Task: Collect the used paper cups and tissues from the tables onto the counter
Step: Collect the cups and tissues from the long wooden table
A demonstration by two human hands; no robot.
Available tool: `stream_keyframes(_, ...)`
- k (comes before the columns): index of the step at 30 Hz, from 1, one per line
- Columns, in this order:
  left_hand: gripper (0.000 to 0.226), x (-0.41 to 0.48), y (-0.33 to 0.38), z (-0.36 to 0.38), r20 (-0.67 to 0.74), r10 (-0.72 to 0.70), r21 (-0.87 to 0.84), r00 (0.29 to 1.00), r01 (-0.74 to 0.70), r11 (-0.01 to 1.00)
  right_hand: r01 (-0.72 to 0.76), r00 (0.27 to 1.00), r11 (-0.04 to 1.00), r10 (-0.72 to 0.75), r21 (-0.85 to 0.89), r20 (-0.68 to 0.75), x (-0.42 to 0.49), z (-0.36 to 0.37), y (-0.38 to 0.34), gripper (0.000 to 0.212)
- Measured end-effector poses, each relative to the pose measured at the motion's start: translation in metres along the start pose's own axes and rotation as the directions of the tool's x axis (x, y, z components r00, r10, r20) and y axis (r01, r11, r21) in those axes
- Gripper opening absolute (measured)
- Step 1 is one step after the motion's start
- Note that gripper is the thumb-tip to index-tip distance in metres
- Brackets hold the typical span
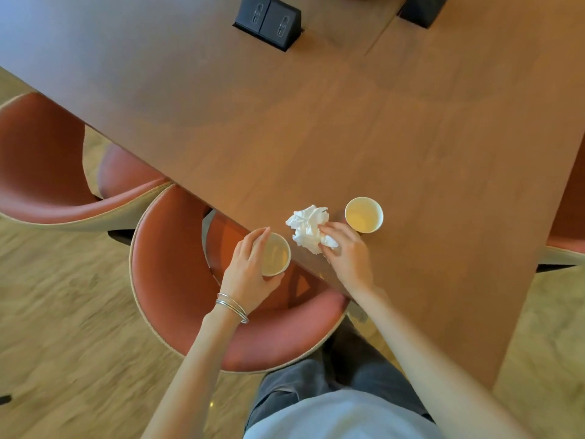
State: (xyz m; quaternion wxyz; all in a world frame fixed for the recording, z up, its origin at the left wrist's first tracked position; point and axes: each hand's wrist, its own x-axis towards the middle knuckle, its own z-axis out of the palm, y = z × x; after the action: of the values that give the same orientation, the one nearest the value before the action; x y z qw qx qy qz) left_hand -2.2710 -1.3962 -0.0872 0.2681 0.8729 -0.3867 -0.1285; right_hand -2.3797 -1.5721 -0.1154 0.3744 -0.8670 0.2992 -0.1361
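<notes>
meanwhile left fingers (258, 240) wrap a paper cup (275, 255); right fingers (332, 231) pinch crumpled tissue (308, 224).

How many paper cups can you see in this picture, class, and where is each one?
2. One paper cup is held in the left hand at the table's edge, over the chair. The other cup stands on the table, beside the crumpled tissue. Others may be out of view.

A large brown wooden table (364, 128) carries two black pop-up socket boxes (268, 24). Rust-red upholstered chairs (177, 280) stand tucked along its edge on pale wood-grain flooring (63, 327).
</notes>
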Motion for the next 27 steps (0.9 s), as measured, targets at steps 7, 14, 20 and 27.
stream_keyframes(7, 0.08, 0.006, -0.017, -0.001, -0.003, -0.016, 0.008, 1.0, 0.016, 1.0, 0.015, 1.0, 0.991, -0.014, -0.132, 0.007, 0.033, 0.049, 0.015, 0.037)
stream_keyframes(14, 0.081, 0.016, -0.022, 0.002, 0.011, -0.026, -0.01, 1.0, 0.026, 1.0, 0.043, 0.996, 0.972, -0.023, -0.229, 0.088, 0.037, 0.056, 0.018, 0.048)
stream_keyframes(20, 0.079, 0.018, -0.023, 0.004, 0.012, -0.032, -0.015, 0.999, 0.032, 0.999, 0.216, 0.943, 0.945, -0.137, -0.245, 0.302, 0.054, 0.061, 0.018, 0.04)
stream_keyframes(27, 0.079, 0.021, -0.014, 0.005, 0.027, -0.015, -0.009, 1.0, 0.016, 1.0, 0.215, 0.949, 0.964, -0.167, -0.158, 0.269, 0.005, 0.037, 0.051, 0.028)
